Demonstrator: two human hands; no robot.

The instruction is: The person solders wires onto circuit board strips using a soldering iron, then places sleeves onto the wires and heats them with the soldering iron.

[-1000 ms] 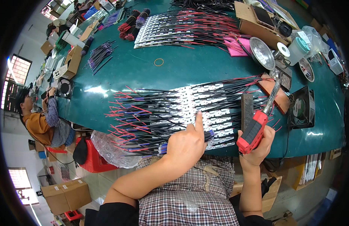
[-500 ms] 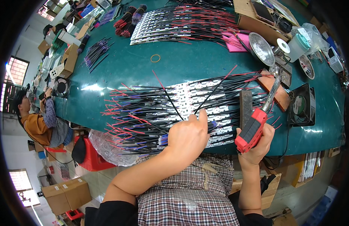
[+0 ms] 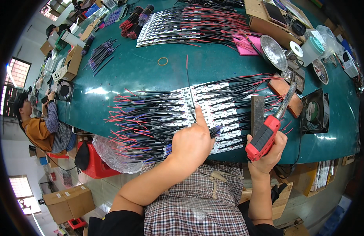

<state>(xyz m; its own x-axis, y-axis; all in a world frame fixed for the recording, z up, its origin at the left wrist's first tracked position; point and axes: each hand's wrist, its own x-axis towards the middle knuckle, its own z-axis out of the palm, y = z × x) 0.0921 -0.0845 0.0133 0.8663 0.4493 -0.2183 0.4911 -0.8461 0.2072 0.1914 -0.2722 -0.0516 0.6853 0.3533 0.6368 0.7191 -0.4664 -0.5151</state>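
My left hand (image 3: 191,139) is closed over the white circuit strips (image 3: 225,106), its index finger stretched forward. Beneath its curled fingers runs a bundle of dark wires (image 3: 216,131) with purplish ends. By the index fingertip, one black wire with a red end (image 3: 187,74) points away from me; whether the finger presses it is unclear. Many black wires with red tips (image 3: 130,114) fan out from both sides of the strips. My right hand (image 3: 274,151) grips a red and black soldering gun (image 3: 263,135), its metal tip raised toward the far right.
A dark metal bar (image 3: 258,114), an orange-brown block (image 3: 282,92) and a small black fan (image 3: 315,110) are at the right. Farther off lie another wired sheet (image 3: 170,27), a metal dish (image 3: 273,53) and a solder spool (image 3: 296,49). A person (image 3: 40,122) sits at the left.
The two wires that slanted apart near my left hand no longer show so; one now stands nearly straight. My left hand shifted slightly left. The soldering gun's tip swung a little right.
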